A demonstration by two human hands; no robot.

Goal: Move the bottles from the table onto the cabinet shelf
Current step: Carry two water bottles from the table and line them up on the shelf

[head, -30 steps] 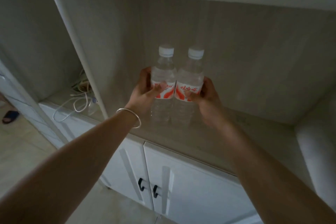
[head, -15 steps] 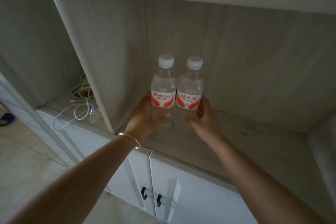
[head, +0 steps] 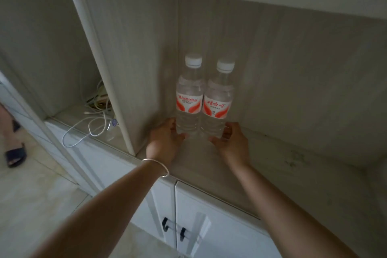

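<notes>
Two Wahaha water bottles, the left bottle point(head: 189, 98) and the right bottle point(head: 217, 103), stand upright and touching side by side on the cabinet shelf point(head: 272, 174), tucked toward the back panel just ahead of my fingertips. My left hand point(head: 164, 142) cups the base of the left bottle from its outer side, fingers loosely curved and spread, thumb near the foot of the plastic; whether skin actually touches it, I cannot tell. My right hand point(head: 232, 142) mirrors it on the outer side of the right bottle, palm turned inward, fingers relaxed, gripping nothing. I judge the pair set down together, labels outward, my hands flanking them low so neither tips as the grip comes off. A silver bangle point(head: 156, 166) circles my left wrist. Beyond my left hand, past the divider point(head: 109, 81), white cables point(head: 92, 125) lie tangled in the neighbouring bay. Below my wrists, the cupboard doors point(head: 209, 226) are closed.
</notes>
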